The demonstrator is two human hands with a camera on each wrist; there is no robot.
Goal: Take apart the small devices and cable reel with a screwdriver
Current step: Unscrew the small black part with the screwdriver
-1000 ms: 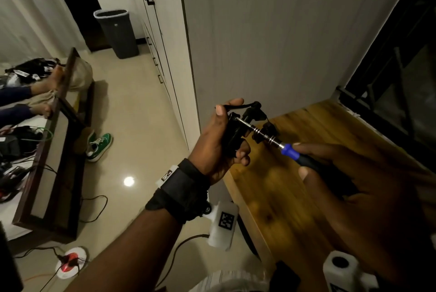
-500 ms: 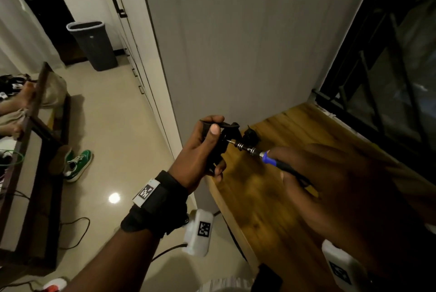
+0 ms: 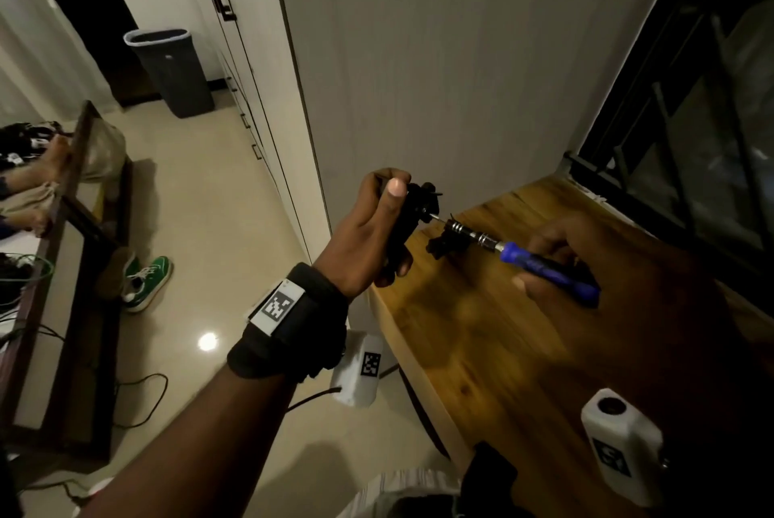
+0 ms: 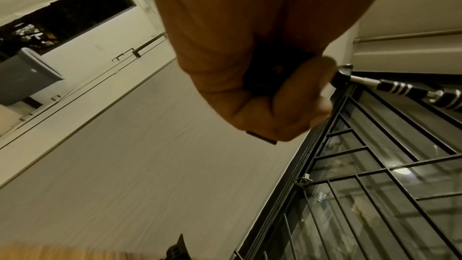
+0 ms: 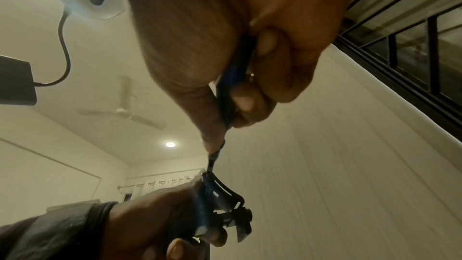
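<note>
Right now the left hand (image 3: 368, 232) holds a small black device (image 3: 412, 211) up in the air, just past the near corner of the wooden bench (image 3: 481, 350). Its fingers (image 4: 282, 110) curl tight around the device and the thumb sits on top, so only bits of black poke out of the fist. From the right wrist view you can see black clips and a bar on the far side of the device (image 5: 225, 205). The right hand (image 3: 620, 287) holds a screwdriver (image 3: 540, 262) with a blue and black handle. Its thumb and fingers (image 5: 245, 102) pinch the handle, and the rest of the hand wraps around the back end. The thin metal tip of the screwdriver touches the side of the device, and its shaft (image 4: 400, 88) has shiny silver rings. The two hands are near each other, with the screwdriver between them. One more small black part (image 3: 437, 247) lies on the bench, just under the shaft. On the floor to the left are a green shoe (image 3: 148, 283) and a grey bin (image 3: 171, 71). Dark window bars (image 3: 691, 132) stand behind the bench.
</note>
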